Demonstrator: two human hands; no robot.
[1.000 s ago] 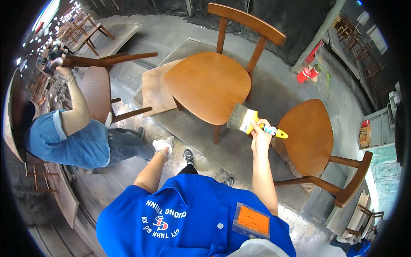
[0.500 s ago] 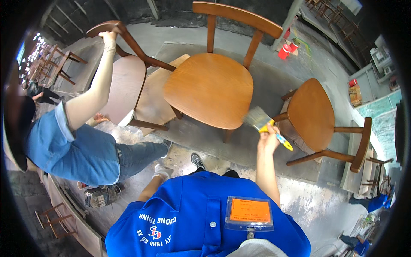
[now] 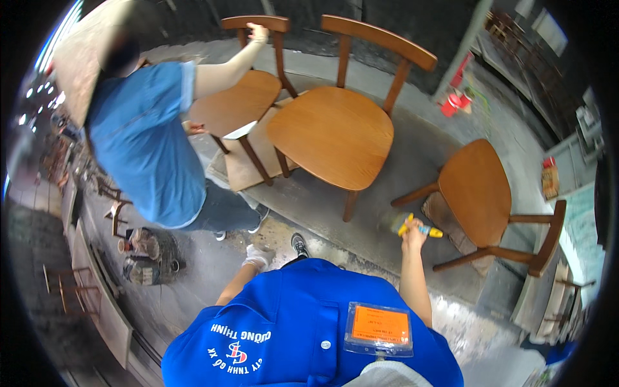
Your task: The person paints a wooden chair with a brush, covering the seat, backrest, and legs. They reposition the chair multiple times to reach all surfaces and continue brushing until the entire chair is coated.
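Grey platform (image 3: 412, 149) beyond; brush (image 3: 406, 224) in right hand (image 3: 414, 241), bristles (image 3: 392, 223) leftward.

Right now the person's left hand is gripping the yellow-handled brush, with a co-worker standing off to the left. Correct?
Wrong hand: the head view shows the yellow-handled brush gripped in the person's right hand, not the left hand. The co-worker is indeed standing off to the left.
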